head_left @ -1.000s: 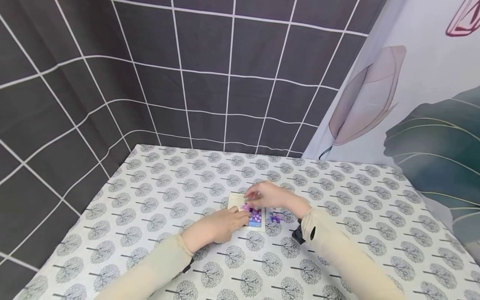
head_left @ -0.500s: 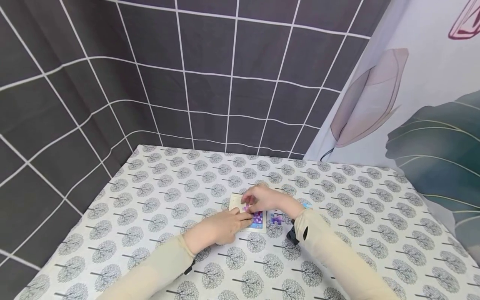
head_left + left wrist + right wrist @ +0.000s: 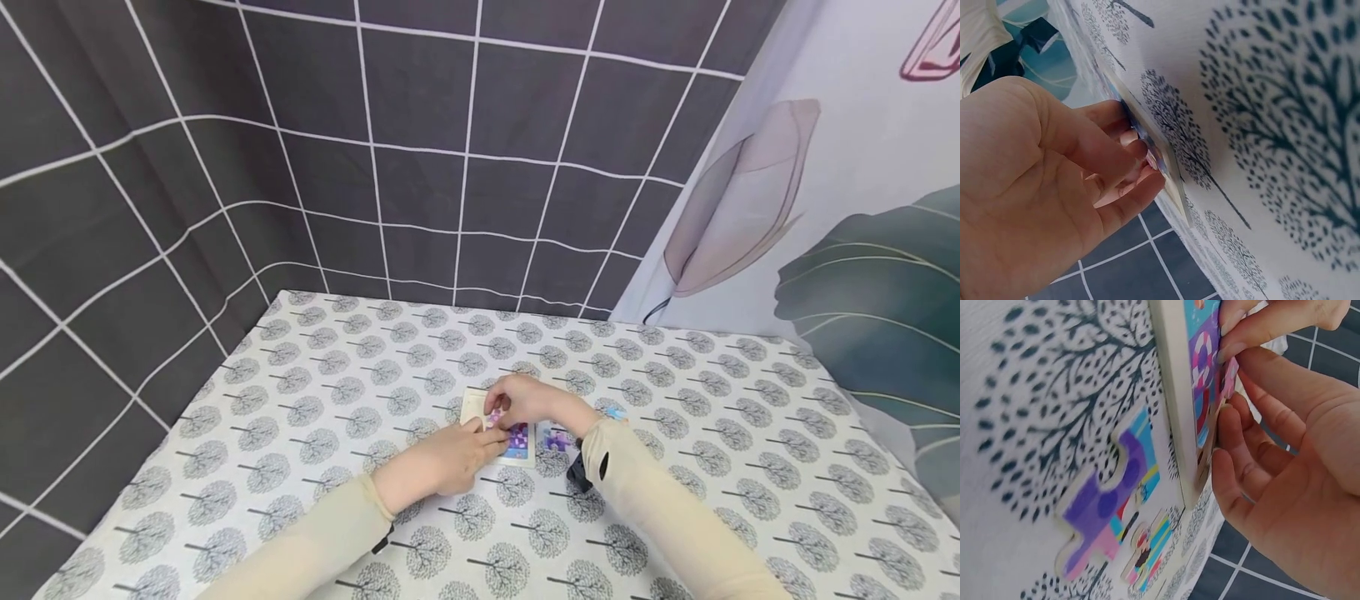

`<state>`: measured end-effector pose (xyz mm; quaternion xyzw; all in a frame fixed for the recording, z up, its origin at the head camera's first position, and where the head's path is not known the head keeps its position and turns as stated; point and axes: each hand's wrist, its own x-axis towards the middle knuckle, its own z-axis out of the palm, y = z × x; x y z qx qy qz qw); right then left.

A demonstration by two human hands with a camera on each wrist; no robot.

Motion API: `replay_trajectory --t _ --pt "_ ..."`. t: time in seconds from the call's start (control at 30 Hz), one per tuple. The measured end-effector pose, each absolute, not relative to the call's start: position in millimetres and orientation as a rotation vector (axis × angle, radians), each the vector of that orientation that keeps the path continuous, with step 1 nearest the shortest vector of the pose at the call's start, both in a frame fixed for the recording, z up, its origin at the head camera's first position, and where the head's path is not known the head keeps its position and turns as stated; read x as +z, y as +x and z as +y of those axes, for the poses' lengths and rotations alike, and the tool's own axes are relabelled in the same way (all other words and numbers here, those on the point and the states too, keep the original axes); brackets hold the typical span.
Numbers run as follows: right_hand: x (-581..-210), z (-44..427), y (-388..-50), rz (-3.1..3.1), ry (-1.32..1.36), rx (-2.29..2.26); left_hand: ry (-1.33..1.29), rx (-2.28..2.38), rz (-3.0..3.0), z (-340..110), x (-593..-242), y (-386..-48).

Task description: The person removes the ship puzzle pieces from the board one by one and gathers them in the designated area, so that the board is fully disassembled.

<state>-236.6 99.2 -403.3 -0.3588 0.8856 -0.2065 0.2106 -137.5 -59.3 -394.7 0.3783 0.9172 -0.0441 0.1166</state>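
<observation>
A jigsaw puzzle in a pale frame [image 3: 471, 405] lies on the table between both hands. My right hand [image 3: 527, 398] reaches over its far part; in the right wrist view, thumb and fingers pinch a pink puzzle piece [image 3: 1230, 377] at the puzzle's surface. The left hand [image 3: 459, 458] rests on the near left part of the puzzle, fingertips pressing its surface close to the right fingers. Purple and blue pieces [image 3: 519, 437] fill the frame's near right part. The fingers hide much of the puzzle.
Loose puzzle pieces lie right of the frame, among them a large purple one [image 3: 1107, 494] and a smaller multicoloured one [image 3: 1149, 550]. A light blue piece [image 3: 615, 412] sits beyond the right wrist. The tablecloth [image 3: 360, 367] has a tree print; a dark gridded curtain [image 3: 420, 192] hangs behind.
The right hand has moved slightly toward the near side, with its fingers coming lower on the puzzle beside the left fingertips. The left hand stays on the puzzle with only a slight shift.
</observation>
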Motion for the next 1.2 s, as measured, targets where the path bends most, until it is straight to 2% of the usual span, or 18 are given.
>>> replay_trajectory --t 0.2,0.53,0.9,1.2 --pt "-403 95 -235 2.5 -0.896 -0.568 1.088 -0.137 2.703 -58 -396 -136" --pt "-408 109 -237 2.412 -1.111 -0.789 1.119 -0.175 2.686 -61 -396 -138" --pt "-408 112 -239 2.391 -1.134 -0.72 1.14 -0.117 2.657 -62 -389 -132" --pt "-407 115 -233 2.458 -1.269 -0.625 1.139 -0.054 2.655 -62 -385 -130"
